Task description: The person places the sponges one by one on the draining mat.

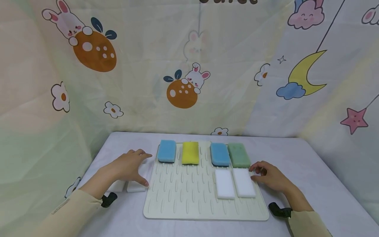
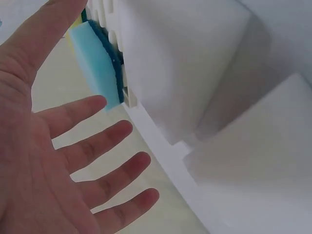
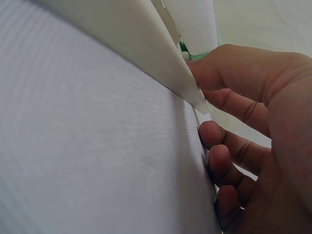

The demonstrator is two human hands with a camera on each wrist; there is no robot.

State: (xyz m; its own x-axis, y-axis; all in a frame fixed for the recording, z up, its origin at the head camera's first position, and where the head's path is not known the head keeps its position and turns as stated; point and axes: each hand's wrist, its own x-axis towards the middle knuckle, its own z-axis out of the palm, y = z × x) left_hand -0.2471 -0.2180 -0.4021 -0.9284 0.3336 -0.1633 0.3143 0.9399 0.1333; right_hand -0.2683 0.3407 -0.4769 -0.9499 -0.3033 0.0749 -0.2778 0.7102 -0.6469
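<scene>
A cream ridged mat (image 1: pixel 183 197) lies on the table. On its back part are a blue sponge (image 1: pixel 167 151), a yellow sponge (image 1: pixel 190 153), a second blue sponge (image 1: pixel 220 154) and a green sponge (image 1: pixel 238 155). Two white sponges (image 1: pixel 225 184) lie side by side at its right. My left hand (image 1: pixel 128 168), thumb and fingers spread, hovers by the mat's left edge, above white blocks (image 2: pixel 185 58) on the table; it holds nothing. At the mat's right edge, my right hand (image 1: pixel 270 176) pinches the rim (image 3: pixel 161 53) between thumb and curled fingers, beside a white sponge.
White cloth covers the table (image 1: pixel 314 171). Behind it and at the sides hangs a printed curtain (image 1: pixel 142 65) with rabbits, flowers and a moon. A black strap-on device (image 1: pixel 109 199) sits on each wrist.
</scene>
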